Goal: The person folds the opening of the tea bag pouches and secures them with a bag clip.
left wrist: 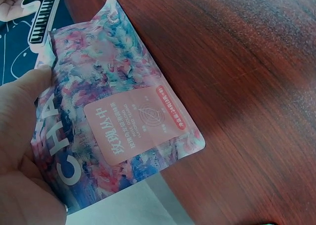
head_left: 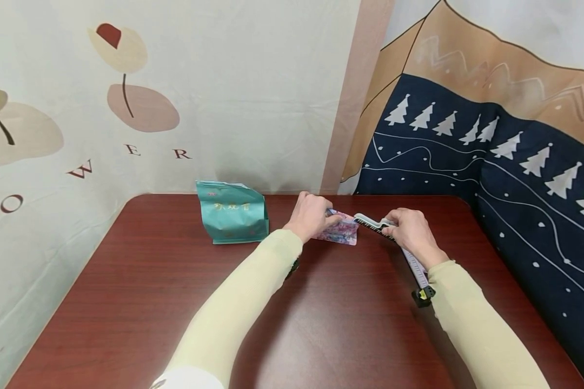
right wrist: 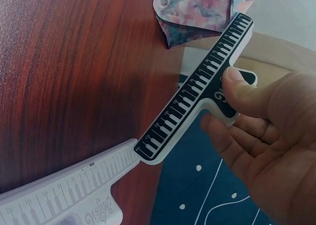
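My left hand (head_left: 311, 216) holds a tea pouch (left wrist: 94, 62) by its top edge, the thumb on the printed front. The pouch has a pink and blue painted pattern, the letters CHA and a pink label. In my right hand (head_left: 411, 233) is a bag clip (right wrist: 190, 91) with black and white piano keys, pinched by its handle between thumb and fingers. The clip's far end overlaps the top corner of the pouch in the right wrist view. A pale lilac bag clip (right wrist: 64, 190) with a similar key pattern lies on the table below my right hand.
A teal bag (head_left: 233, 216) with gold lettering stands on the dark red table (head_left: 175, 302), left of my left hand. Behind the table hangs a printed cloth (head_left: 253, 97), and a navy one with white trees (head_left: 443, 146) runs along the right side.
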